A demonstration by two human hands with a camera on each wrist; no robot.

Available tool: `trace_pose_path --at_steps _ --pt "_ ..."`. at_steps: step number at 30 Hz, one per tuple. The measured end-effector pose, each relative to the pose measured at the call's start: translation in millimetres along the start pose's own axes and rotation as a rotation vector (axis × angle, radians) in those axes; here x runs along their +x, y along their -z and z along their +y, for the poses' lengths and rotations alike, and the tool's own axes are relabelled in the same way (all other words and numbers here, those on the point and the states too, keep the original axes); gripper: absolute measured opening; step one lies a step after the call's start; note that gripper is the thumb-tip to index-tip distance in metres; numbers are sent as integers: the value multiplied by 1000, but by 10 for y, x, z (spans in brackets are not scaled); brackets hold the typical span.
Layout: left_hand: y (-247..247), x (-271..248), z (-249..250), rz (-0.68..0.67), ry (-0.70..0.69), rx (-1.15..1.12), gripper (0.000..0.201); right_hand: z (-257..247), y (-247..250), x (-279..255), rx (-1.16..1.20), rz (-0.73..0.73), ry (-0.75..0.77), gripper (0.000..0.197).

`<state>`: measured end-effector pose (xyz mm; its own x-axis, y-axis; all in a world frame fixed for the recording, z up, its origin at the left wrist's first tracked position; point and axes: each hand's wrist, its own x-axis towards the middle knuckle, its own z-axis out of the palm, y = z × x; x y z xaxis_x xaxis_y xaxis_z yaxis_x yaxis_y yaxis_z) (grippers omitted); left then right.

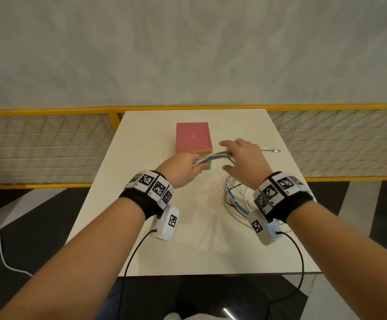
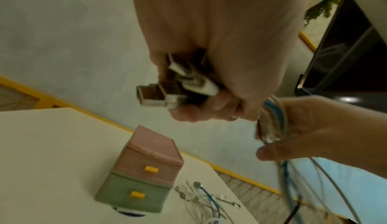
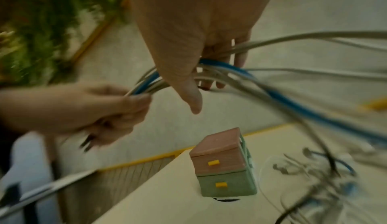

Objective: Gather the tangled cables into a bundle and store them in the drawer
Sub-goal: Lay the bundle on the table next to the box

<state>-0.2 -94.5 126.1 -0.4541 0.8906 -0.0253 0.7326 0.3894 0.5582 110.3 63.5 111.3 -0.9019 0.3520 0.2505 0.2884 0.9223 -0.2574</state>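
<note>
A bunch of white, blue and black cables (image 1: 213,156) stretches between my two hands above the white table (image 1: 187,239). My left hand (image 1: 186,166) grips the plug ends (image 2: 169,86) in a fist. My right hand (image 1: 243,155) cups the strands (image 3: 222,65) loosely, thumb below and fingers over them. The rest of the cables hang down into loose loops (image 1: 236,199) on the table under my right wrist. The small drawer unit (image 2: 146,169) stands behind my hands, pink drawer over green, both shut, with yellow handles.
One white cable end with a metal plug (image 1: 272,150) lies to the right of my right hand. More cable ends (image 2: 207,199) lie beside the drawer unit. A yellow mesh railing (image 1: 49,144) runs behind the table.
</note>
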Motion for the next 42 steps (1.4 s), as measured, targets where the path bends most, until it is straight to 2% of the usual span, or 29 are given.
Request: trace_pose_path --at_steps 2,4,6,9,12,14,16,20,23,25,27,29,34,38,40,42 --pt "0 55 117 -30 -5 72 35 -196 -58 8 -35 0 207 51" --pt "31 91 226 -71 28 131 25 -345 -74 12 0 -33 278 39" --pt "115 87 263 -99 28 42 18 -350 -11 26 34 -50 165 28" --pt "293 40 273 -110 29 -190 19 -271 103 17 -2 -60 -11 18" --pt "353 37 318 -46 -21 -78 21 -321 149 32 34 -137 -117 17" --pt "362 36 337 -7 -65 -50 21 -316 135 59 79 -136 -123 20" --pt "407 13 334 55 -145 -140 28 -291 141 61 188 -104 -143 22" --pt "443 -44 431 198 -259 -433 27 -429 192 -38 628 -60 -273 32" --pt "289 -17 572 298 -298 -270 41 -602 221 -66 798 -22 -264 31" --pt "260 -11 595 275 -308 -234 49 -633 214 -79 894 24 -277 32" --pt "330 -22 589 207 -258 -514 58 -612 191 -108 928 33 -281 30" --pt "382 -17 592 214 -224 -682 63 -597 172 -143 914 -1 -269 32" --pt "248 14 674 75 -225 -396 40 -666 150 -166 812 11 -190 29" --pt "319 -5 720 12 -231 -532 39 -651 188 -190 873 75 -267 25" --pt "284 -20 732 20 -323 -344 34 -641 188 -160 807 17 -266 21" --pt "222 -18 697 97 -408 -141 28 -633 207 -150 800 -10 -291 18"
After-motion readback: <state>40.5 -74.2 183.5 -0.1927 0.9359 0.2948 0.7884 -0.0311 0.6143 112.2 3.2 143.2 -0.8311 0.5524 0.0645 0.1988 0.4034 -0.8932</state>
